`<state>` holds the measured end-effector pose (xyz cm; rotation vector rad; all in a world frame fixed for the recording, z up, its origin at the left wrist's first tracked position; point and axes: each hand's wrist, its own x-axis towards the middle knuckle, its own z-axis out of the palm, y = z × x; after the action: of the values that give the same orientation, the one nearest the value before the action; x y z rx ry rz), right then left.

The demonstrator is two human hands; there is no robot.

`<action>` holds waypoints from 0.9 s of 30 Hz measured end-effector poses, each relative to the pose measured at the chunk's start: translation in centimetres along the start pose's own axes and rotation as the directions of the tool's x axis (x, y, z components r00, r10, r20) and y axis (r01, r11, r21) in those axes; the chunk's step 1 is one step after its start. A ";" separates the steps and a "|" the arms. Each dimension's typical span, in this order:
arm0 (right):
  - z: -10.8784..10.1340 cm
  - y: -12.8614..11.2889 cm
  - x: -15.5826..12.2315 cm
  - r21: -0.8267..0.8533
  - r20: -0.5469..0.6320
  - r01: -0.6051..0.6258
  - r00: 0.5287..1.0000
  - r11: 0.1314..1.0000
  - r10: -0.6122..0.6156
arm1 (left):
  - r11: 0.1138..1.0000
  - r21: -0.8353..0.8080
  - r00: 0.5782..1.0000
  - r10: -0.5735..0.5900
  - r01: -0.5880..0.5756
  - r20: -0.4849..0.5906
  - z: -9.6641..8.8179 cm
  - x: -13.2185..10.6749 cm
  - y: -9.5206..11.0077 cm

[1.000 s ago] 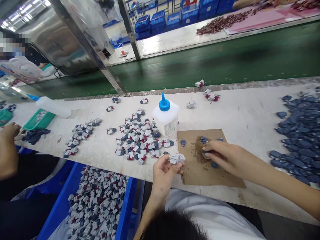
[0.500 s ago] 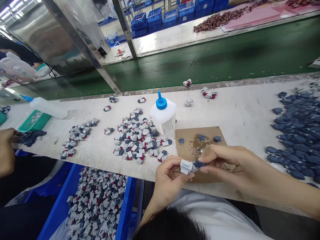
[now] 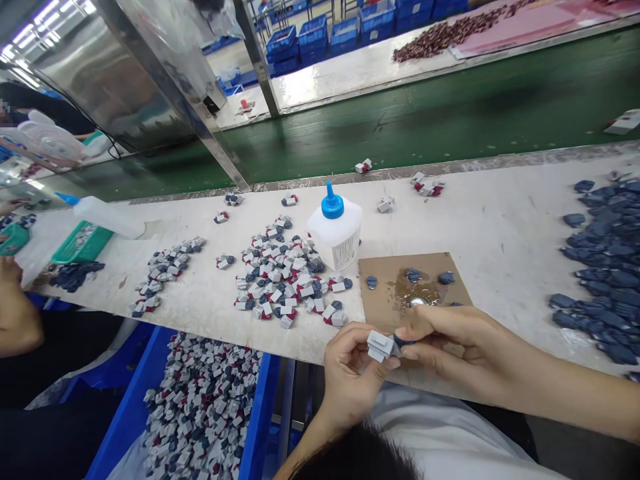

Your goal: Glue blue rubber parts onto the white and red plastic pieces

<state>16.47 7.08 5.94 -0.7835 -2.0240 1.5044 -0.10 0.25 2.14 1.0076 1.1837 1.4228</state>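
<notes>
A small light grey block-shaped plastic part (image 3: 380, 346) is pinched in my left hand (image 3: 353, 367). The fingers of my right hand (image 3: 440, 337) are closed on a small dark blue plastic piece (image 3: 403, 338), which meets the grey part's right side. Whether the two are joined, I cannot tell. Just beyond my hands lies a brown cardboard sheet (image 3: 377, 303) with a wet, shiny patch and several dark blue pieces (image 3: 446, 277). A white bottle with a blue nozzle cap (image 3: 336, 230) stands behind it. Left of the bottle is a heap of grey, red and blue assembled parts (image 3: 277, 273).
Loose dark blue pieces (image 3: 607, 267) are piled at the right. A blue crate (image 3: 263, 400) below the table edge holds many assembled parts. A green belt (image 3: 400, 127) runs behind the table. At the left are a co-worker's arm (image 3: 20, 327), a green basket (image 3: 83, 242) and a lying bottle (image 3: 107, 217).
The dark blue piece now sits closer against the grey part, and both hands are slightly lower relative to the cardboard. The whole view has shifted a little. The co-worker's hand has moved left.
</notes>
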 end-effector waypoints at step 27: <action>6.9 -0.6 5.2 0.558 -0.256 0.175 0.966 0.811 -0.032 | 0.913 0.352 0.976 0.218 -0.208 0.014 -2.6 -1.1 1.4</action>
<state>8.00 5.94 4.90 -0.5492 -1.2946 1.7352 -2.68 -1.35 3.03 1.4067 1.4147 1.4218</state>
